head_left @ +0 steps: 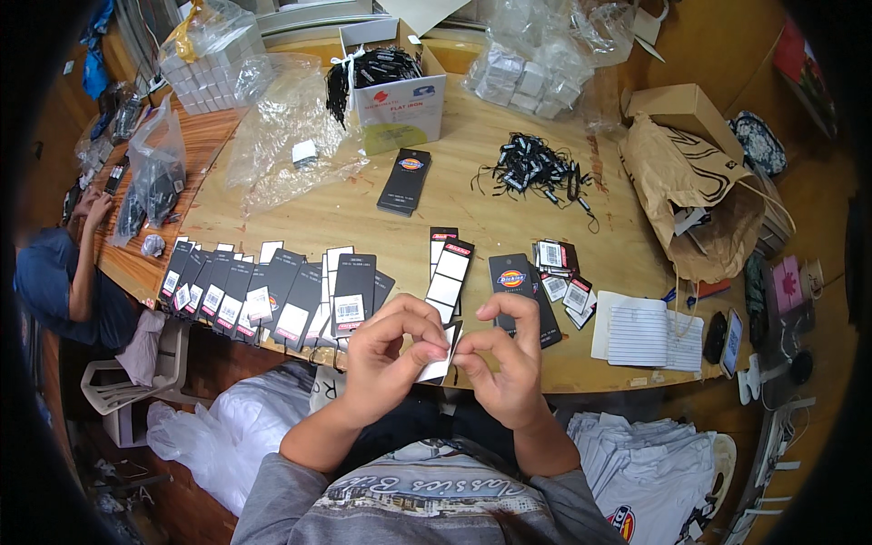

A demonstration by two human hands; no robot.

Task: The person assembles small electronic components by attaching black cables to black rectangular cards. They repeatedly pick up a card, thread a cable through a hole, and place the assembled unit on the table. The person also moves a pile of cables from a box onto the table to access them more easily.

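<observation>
Both hands, the left hand and the right hand, pinch a small white sticker sheet with a dark backing between fingertips, above the near edge of the round wooden surface. Just beyond lies a fanned row of black cardboard hang tags with white barcode labels.

Held tag: mostly covered by left hand and right hand; its face can't be made out.
Fanned black tags: overlapping, each hiding part of the next.
Barcode stickers: too small to tell apart.
Co-worker: cut off by the dark rim.
Folded shirts: partly lost at the lower edge.
</observation>
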